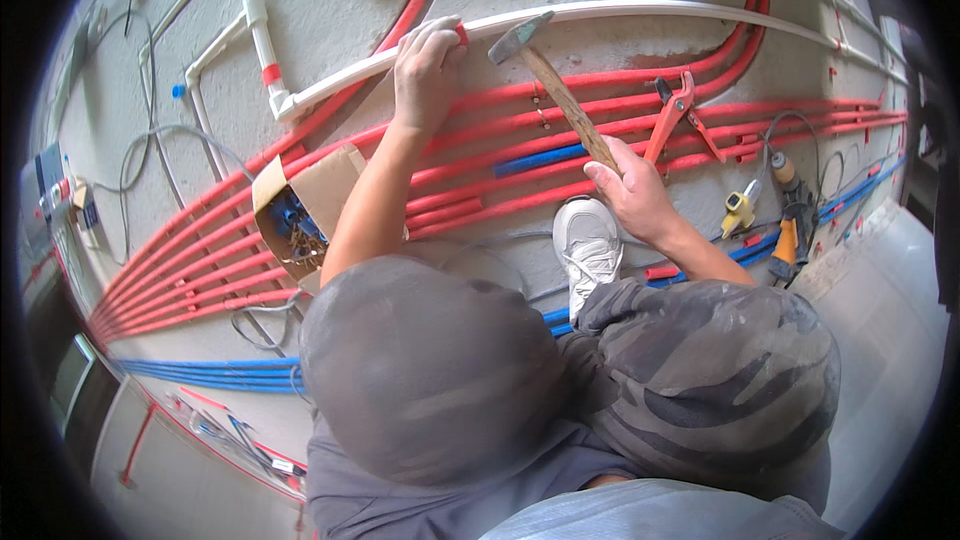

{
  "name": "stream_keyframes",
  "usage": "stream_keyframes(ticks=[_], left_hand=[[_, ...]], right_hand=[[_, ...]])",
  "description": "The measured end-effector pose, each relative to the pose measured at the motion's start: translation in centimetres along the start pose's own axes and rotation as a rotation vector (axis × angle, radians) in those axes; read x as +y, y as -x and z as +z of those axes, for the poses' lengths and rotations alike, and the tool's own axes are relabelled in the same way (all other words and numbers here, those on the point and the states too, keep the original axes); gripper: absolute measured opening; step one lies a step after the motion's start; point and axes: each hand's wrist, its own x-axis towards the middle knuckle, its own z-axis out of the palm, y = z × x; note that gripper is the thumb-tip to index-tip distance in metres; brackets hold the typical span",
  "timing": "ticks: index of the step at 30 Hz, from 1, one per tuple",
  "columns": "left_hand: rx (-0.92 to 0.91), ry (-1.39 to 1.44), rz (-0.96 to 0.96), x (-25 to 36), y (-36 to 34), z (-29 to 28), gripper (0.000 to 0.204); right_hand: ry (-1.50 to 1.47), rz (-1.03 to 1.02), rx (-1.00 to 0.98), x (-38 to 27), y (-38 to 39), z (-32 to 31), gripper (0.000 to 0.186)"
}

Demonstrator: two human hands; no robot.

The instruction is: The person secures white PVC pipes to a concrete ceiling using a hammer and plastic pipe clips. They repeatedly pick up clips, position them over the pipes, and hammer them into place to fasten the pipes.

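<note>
**Left fingers (420,55) at the white pipe (620,9), right fingers (630,168) round the hammer (563,100)**

At 12 o'clock, my left fingers are curled over the white pipe, clenched on a small red piece (462,33) that peeks out beside them; the rest of it is hidden, so I can't tell its shape. I judge that this grip keeps the piece and the pipe from slipping about.

My right fingers, toward 2 o'clock, grasp the hammer low on its handle, probably because that leaves most of the wood free to swing. The head points to 12 o'clock and overlaps the pipe in my view; I can't tell whether they touch.

My shoe (587,240), just off the middle toward 3 o'clock, rests on the floor, which likely steadies my crouch. The open cardboard box (345,178) at 10 o'clock seems placed for my left side to reach, and the red-handled cutter (668,118) lies at 2 o'clock across the red pipes (500,93).

The white pipe looks smooth and clean, running from an elbow at 10 o'clock toward 2 o'clock; its bow may be the lens. The hammer has a scuffed grey head and a plain tan wooden handle.
</note>
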Motion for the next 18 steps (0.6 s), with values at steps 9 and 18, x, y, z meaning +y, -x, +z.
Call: stream_keyframes(ticks=[9,18], left_hand=[[0.043,0.108,-0.306,0.1,1.0,0.3,0.059],[0.032,0.11,-0.248,-0.9,1.1,0.7,0.062]], right_hand=[[0.326,-0.26,0.037,-2.3,-4.3,1.1,0.043],[0.465,-0.181,0.022,-0.6,-5.9,3.0,0.038]])
